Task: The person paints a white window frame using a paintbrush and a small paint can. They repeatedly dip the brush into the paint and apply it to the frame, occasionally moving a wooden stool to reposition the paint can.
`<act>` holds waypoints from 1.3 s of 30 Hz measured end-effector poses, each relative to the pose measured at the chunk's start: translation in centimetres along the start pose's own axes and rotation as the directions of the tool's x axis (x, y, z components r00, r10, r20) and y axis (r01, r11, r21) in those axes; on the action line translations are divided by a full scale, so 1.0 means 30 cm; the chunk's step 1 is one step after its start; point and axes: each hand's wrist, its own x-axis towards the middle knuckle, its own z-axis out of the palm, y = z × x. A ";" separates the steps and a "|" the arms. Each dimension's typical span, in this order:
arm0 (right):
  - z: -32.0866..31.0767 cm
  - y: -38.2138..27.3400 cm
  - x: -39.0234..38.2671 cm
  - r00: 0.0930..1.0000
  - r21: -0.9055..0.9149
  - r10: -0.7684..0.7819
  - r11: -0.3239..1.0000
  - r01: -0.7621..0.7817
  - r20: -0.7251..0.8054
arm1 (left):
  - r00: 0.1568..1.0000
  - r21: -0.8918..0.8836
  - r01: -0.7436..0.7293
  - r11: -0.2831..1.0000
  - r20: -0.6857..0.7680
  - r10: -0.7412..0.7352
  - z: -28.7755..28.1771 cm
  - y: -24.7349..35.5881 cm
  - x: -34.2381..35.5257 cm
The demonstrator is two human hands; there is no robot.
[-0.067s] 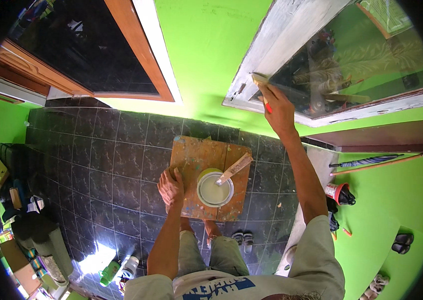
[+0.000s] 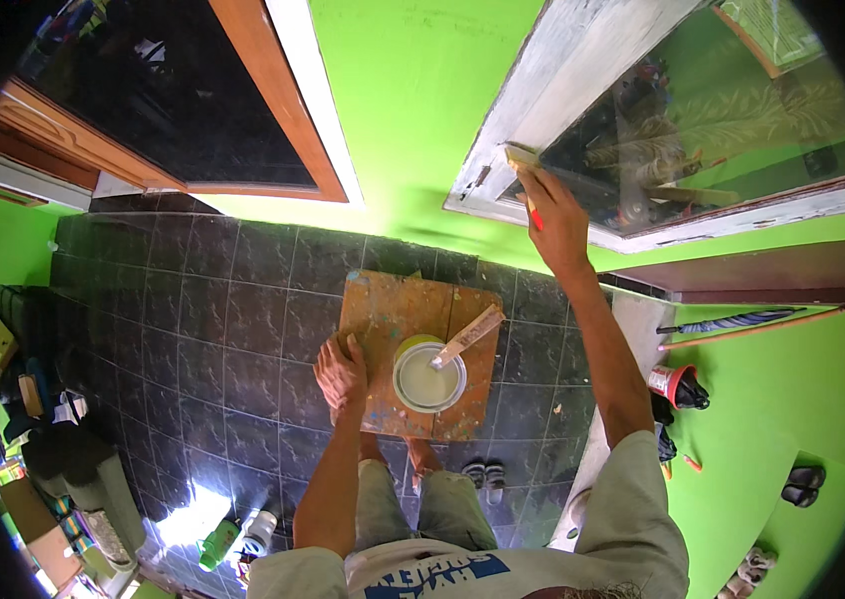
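Note:
My right hand (image 2: 559,222) reaches up and is closed round a paintbrush (image 2: 522,160) with a red-marked handle. The bristles touch the white window frame (image 2: 495,160) near its lower left corner, beside a small metal fitting. Down at a paint-spattered wooden stool (image 2: 383,309), my left hand (image 2: 342,373) grips the left edge, with the fingers partly hidden over the side. On the stool stands an open paint can (image 2: 429,384) of pale paint. A flat wooden stick (image 2: 470,333) leans in the can, its lower end at the paint.
Glass (image 2: 702,150) fills the white frame, whose lower rail looks worn. An orange wooden frame (image 2: 283,100) stands left of the green wall (image 2: 413,100). Sandals (image 2: 485,477) lie on dark floor tiles (image 2: 243,349). On the right are an umbrella (image 2: 732,321) and a red bucket (image 2: 680,387).
The brush tip has shifted very slightly down and to the right on the white frame. My left hand, the can and the stool have stayed in place.

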 end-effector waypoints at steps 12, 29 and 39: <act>0.208 0.017 -0.146 0.994 -0.121 -0.069 0.991 0.059 -0.081 | 1.000 -0.037 0.003 0.999 -0.007 -0.003 0.028 -0.007 0.025; -0.033 -0.066 0.003 0.991 0.082 0.026 0.997 -0.015 -0.134 | 1.000 -0.014 0.007 1.000 -0.003 -0.007 0.018 -0.008 0.021; 0.183 -0.010 -0.160 0.999 0.012 -0.010 1.000 0.010 -0.034 | 1.000 -0.008 0.003 1.000 -0.016 -0.003 0.029 -0.008 0.028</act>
